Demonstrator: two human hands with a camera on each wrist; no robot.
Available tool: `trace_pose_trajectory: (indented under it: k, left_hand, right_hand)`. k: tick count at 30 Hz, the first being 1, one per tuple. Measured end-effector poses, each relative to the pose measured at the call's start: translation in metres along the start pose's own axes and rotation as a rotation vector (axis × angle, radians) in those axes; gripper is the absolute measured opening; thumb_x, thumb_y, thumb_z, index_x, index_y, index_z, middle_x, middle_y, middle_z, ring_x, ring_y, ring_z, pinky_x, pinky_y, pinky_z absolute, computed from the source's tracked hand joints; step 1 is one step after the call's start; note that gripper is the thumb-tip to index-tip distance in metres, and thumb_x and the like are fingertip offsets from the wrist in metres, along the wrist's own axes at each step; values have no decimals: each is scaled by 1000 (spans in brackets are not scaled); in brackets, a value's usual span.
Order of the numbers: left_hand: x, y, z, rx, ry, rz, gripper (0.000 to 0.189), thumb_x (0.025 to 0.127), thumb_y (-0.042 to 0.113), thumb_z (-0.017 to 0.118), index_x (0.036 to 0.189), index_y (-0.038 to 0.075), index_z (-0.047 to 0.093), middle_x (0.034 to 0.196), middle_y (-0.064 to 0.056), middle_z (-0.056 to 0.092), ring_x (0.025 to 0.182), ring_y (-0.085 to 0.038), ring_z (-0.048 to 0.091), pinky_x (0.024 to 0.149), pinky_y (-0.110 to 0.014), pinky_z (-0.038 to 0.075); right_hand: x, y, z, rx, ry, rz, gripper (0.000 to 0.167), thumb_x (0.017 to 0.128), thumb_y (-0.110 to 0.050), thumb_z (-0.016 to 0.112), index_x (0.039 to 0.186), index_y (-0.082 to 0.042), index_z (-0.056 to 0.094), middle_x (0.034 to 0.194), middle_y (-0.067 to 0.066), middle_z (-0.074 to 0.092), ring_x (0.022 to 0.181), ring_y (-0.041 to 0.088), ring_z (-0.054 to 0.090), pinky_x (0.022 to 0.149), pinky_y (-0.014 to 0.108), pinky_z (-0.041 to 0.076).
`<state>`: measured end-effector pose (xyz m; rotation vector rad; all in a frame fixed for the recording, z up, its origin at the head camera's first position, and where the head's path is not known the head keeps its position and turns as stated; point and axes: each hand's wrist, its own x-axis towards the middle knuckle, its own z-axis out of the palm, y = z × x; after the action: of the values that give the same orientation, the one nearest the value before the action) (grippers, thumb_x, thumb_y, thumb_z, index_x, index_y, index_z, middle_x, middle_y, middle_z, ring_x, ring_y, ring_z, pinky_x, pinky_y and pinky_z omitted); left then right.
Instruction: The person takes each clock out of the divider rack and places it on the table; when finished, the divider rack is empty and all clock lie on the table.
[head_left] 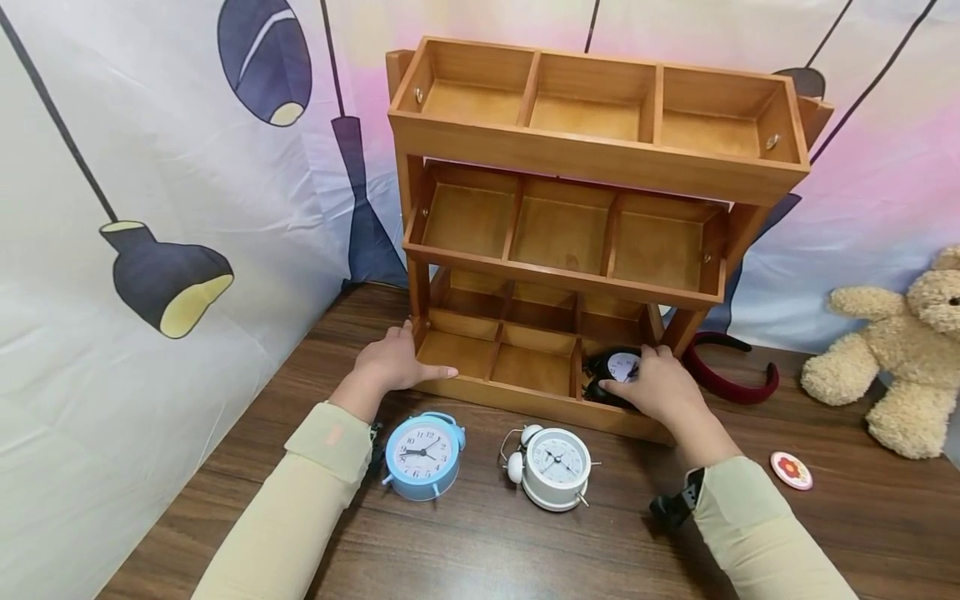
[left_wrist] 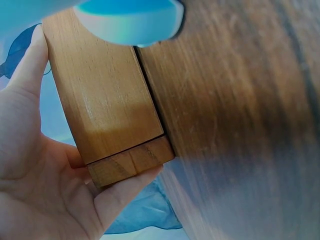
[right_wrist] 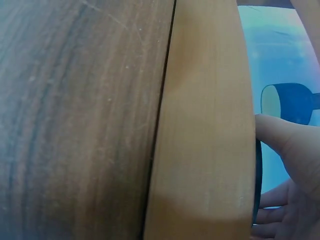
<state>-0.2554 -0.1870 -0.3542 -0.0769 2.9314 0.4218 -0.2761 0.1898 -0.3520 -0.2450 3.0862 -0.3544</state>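
Observation:
A three-tier wooden shelf [head_left: 592, 157] with divided compartments stands on the table. My left hand [head_left: 390, 360] grips the left end of its bottom tier, thumb over the front edge. In the left wrist view, the fingers [left_wrist: 127, 192] wrap round the wooden end. A black alarm clock [head_left: 622, 367] with a white dial lies in the bottom tier's right compartment. My right hand [head_left: 663, 387] holds it, the thumb across its front; the hand partly covers it. The right wrist view shows just a dark rim of the clock [right_wrist: 258, 175] behind the front board.
A blue alarm clock [head_left: 422, 457] and a white twin-bell alarm clock [head_left: 556, 468] stand before the shelf. To the right are a dark red headband [head_left: 727, 387], a round flower badge [head_left: 791, 471] and a teddy bear [head_left: 907, 350]. A printed cloth [head_left: 300, 217] hangs behind.

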Motion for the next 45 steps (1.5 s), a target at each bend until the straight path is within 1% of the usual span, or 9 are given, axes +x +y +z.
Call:
trace_pose_trajectory:
  k: [3, 8, 12, 17, 23, 29, 34, 40, 45]
  left_hand:
    - [0, 0, 1, -1, -2, 1, 126, 79, 79, 59, 155, -9, 12, 156, -34, 22, 134, -50, 40, 101, -58, 41]
    - [1, 1, 2, 3, -6, 5, 126, 78, 80, 58, 155, -9, 12, 157, -34, 20, 136, -50, 38, 102, -57, 41]
    - [1, 1, 2, 6, -5, 7, 126, 79, 79, 58, 155, -9, 11, 157, -34, 19, 136, -50, 36, 102, -57, 41]
    - [0, 0, 1, 4, -9, 6, 125, 80, 79, 58, 155, -9, 10, 157, -35, 18, 137, -50, 35, 102, -58, 41]
    - [1, -2, 1, 9, -8, 13, 127, 79, 80, 57, 155, -10, 10, 157, -35, 18, 137, -51, 34, 103, -58, 40]
    - [2, -1, 1, 10, -6, 17, 127, 79, 80, 57, 154, -11, 10, 156, -35, 19, 136, -51, 35, 103, -58, 40]
    - [2, -1, 1, 16, -7, 19, 126, 80, 79, 57, 154, -11, 10, 156, -36, 18, 137, -51, 33, 104, -58, 39]
    - [2, -1, 1, 10, -11, 17, 126, 80, 79, 58, 154, -11, 9, 156, -36, 18, 137, -51, 34, 103, -58, 39]
    - [3, -1, 1, 6, -11, 16, 127, 79, 80, 58, 154, -11, 9, 156, -36, 19, 135, -51, 37, 102, -58, 41]
  right_hand:
    - [-1, 0, -4, -9, 14, 14, 100, 83, -57, 71, 137, 20, 39, 128, 41, 44, 110, 50, 56, 90, 61, 47]
    - [-6, 0, -13, -13, 66, 7, 98, 81, -58, 72, 136, 18, 43, 125, 40, 46, 108, 49, 56, 86, 62, 48]
    - [-11, -2, -22, 9, 102, -3, 100, 81, -61, 72, 136, 17, 44, 125, 39, 47, 108, 49, 56, 88, 64, 47]
    - [-20, -4, -32, 44, 111, -18, 104, 81, -65, 69, 143, 13, 39, 128, 39, 44, 110, 50, 53, 91, 65, 44]
    - [-38, -3, -40, 31, 90, -45, 102, 81, -68, 66, 148, 4, 40, 127, 38, 43, 104, 48, 56, 85, 63, 46]
    - [-58, 0, -47, 14, 62, -86, 98, 79, -73, 65, 150, -9, 43, 120, 35, 44, 88, 38, 61, 71, 54, 50]
    - [-75, 5, -52, 9, 30, -103, 95, 76, -75, 66, 149, -19, 45, 114, 33, 43, 75, 30, 59, 59, 45, 47]
    - [-94, 15, -52, 12, -19, -95, 90, 72, -73, 72, 142, -20, 50, 109, 31, 44, 73, 28, 58, 56, 43, 45]
    - [-107, 28, -50, 42, -89, -77, 91, 71, -70, 75, 140, -17, 48, 108, 29, 42, 72, 25, 56, 55, 39, 43]
